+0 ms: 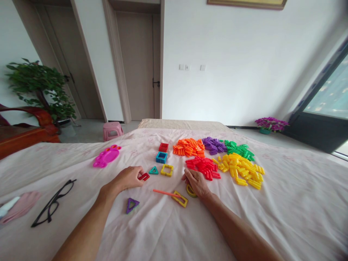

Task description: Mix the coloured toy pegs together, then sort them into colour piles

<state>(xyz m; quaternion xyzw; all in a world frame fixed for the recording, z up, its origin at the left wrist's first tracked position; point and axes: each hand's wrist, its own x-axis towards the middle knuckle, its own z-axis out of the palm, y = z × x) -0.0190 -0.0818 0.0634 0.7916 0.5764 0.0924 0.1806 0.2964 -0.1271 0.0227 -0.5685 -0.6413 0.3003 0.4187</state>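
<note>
My left hand (pixel 130 177) is closed on a red magnetic tile (pixel 144 177), which pokes out past the fingertips. My right hand (pixel 198 182) has its fingers curled near the red sticks (pixel 204 167); what they hold, if anything, is hidden. Partly under that hand lies a yellow round tile (pixel 190 191). Between the hands are a teal triangle tile (pixel 153 170) and a yellow square tile (pixel 166 170). Nearer to me, an orange-red stick (pixel 164 192) rests with one end on a yellow rectangular tile (pixel 182 201). A purple triangle tile (pixel 132 205) lies below my left hand.
Farther back stand blue square tiles (pixel 161 157) and red tiles (pixel 163 147). Piles of orange (pixel 189 148), purple (pixel 214 145), green (pixel 240 150) and yellow sticks (pixel 241 169) lie right. At left are a pink palette (pixel 108 156), glasses (pixel 54 203) and a pink cloth (pixel 23 206).
</note>
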